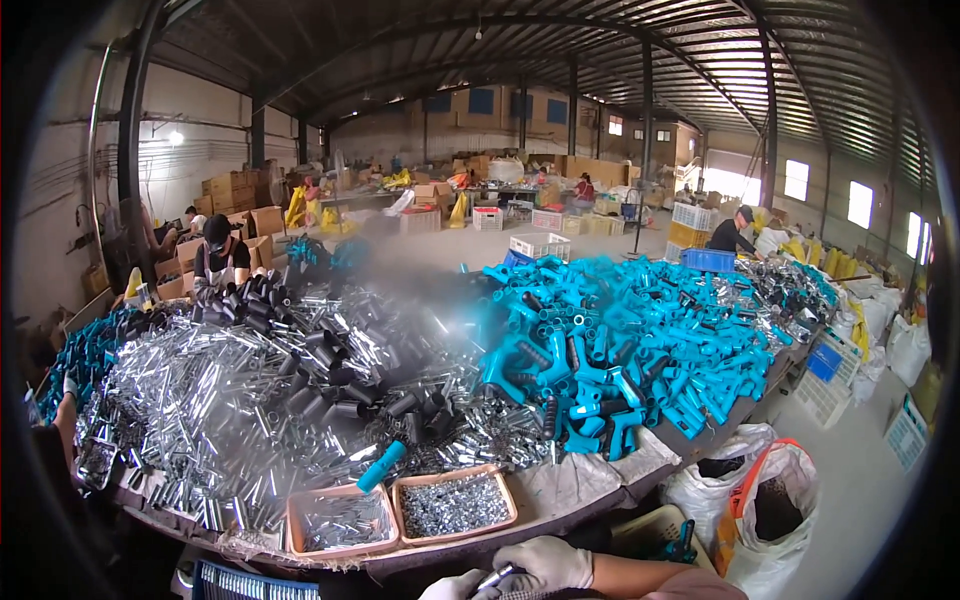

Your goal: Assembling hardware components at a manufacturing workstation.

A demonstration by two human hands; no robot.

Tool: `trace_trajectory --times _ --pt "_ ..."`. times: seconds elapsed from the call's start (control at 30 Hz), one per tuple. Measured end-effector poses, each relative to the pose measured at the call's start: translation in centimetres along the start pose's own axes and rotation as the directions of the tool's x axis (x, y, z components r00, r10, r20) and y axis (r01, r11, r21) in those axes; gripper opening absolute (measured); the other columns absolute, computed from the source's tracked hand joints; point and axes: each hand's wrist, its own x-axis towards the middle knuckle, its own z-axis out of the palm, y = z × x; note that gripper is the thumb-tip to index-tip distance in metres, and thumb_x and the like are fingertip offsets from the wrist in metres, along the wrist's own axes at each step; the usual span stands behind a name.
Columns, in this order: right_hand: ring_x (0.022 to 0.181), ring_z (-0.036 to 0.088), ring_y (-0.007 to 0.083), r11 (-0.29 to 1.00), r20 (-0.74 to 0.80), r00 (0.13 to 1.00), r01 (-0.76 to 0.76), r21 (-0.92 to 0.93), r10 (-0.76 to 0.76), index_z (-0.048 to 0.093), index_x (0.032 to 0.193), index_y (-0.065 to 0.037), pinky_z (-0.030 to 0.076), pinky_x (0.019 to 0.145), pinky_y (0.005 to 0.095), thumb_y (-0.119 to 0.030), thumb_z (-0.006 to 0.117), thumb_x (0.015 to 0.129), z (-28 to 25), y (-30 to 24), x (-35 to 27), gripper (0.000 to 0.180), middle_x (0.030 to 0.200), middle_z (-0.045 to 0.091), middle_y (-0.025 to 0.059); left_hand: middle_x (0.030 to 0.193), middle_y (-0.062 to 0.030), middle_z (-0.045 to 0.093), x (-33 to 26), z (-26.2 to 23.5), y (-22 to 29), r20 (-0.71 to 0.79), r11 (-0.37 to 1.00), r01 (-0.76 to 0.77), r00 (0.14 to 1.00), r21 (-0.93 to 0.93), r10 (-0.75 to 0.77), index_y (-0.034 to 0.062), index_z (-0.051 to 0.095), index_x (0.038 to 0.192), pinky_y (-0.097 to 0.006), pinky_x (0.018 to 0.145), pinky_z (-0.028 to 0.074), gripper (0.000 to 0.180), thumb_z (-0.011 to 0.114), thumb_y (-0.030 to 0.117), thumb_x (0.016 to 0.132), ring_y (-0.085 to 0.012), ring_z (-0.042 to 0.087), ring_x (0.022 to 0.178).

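Observation:
My left hand (pixel 455 586) and my right hand (pixel 548 562), both in white knit gloves, come together at the lower edge, in front of the table. Between them sits a short shiny metal tube (pixel 497 577), with the fingers of both hands closed on it. Part of the left hand is cut off by the picture's edge. Just beyond my hands, two pink trays stand on the table's near edge: the left tray (pixel 291 530) holds thin metal pins, the right tray (pixel 513 508) small metal parts. A single teal tube (pixel 381 466) lies behind them.
Loose metal tubes (pixel 190 390), black sleeves (pixel 330 385) and teal plastic housings (pixel 620 350) heap the table. White woven sacks (pixel 775 540) stand at the right, a blue crate (pixel 250 582) at the lower left. Co-workers (pixel 222 255) (pixel 735 235) sit across the table; another person's hand (pixel 68 390) reaches in at left.

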Motion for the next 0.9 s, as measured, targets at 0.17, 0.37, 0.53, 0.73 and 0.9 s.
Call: trace_trajectory --times 0.17,0.37,0.53,0.73,0.9 --pt "0.078 0.068 0.0367 0.977 -0.013 1.0 0.017 0.213 -0.015 0.07 0.101 -0.007 0.053 0.072 0.0443 -0.034 0.069 0.082 -0.3 -0.7 -0.4 0.033 0.085 0.068 0.0192 0.107 -0.0124 0.066 0.2 0.1 0.6 -0.036 0.962 0.002 0.999 0.274 0.009 0.0059 0.061 0.121 -0.036 0.093 0.047 0.029 0.045 0.02 0.102 -0.0236 0.059 0.106" --pt "0.081 0.069 0.0336 0.999 0.11 0.993 -0.052 -0.008 0.053 0.072 0.097 -0.006 0.054 0.073 0.042 -0.036 0.069 0.083 -0.9 -0.8 -0.7 0.033 0.084 0.069 0.0195 0.104 -0.0089 0.066 1.0 0.9 -2.4 0.009 0.998 -0.058 0.998 -0.021 0.058 0.0073 0.064 0.115 -0.038 0.088 0.048 0.029 0.044 0.025 0.104 -0.0234 0.059 0.098" --pt "0.085 0.07 0.0321 0.98 -0.029 0.999 0.044 0.192 -0.039 0.072 0.099 -0.006 0.054 0.076 0.0404 -0.033 0.069 0.083 -0.5 -1.8 -0.3 0.032 0.087 0.069 0.021 0.103 -0.0099 0.067 3.8 3.3 -10.4 -0.008 0.923 -0.103 0.994 -0.371 0.108 0.007 0.064 0.114 -0.037 0.088 0.049 0.028 0.047 0.026 0.103 -0.023 0.06 0.098" --pt "0.082 0.069 0.0334 0.991 0.197 0.977 -0.052 -0.122 0.075 0.071 0.1 -0.004 0.054 0.076 0.0387 -0.027 0.066 0.085 -1.1 -0.7 -0.5 0.028 0.087 0.069 0.0198 0.104 -0.0104 0.068 2.4 2.2 -6.7 0.009 0.91 -0.112 0.992 -0.399 0.127 0.0044 0.064 0.114 -0.036 0.09 0.049 0.029 0.046 0.025 0.103 -0.0229 0.06 0.099" --pt "0.08 0.07 0.0323 0.961 0.048 0.997 0.04 0.273 -0.055 0.072 0.1 -0.004 0.055 0.075 0.039 -0.025 0.068 0.083 -0.6 -1.1 -0.5 0.026 0.085 0.068 0.0214 0.106 -0.0101 0.067 2.8 2.1 -6.9 -0.011 0.933 -0.118 0.993 -0.341 0.122 0.0041 0.064 0.115 -0.036 0.091 0.049 0.029 0.046 0.023 0.104 -0.0221 0.06 0.101"
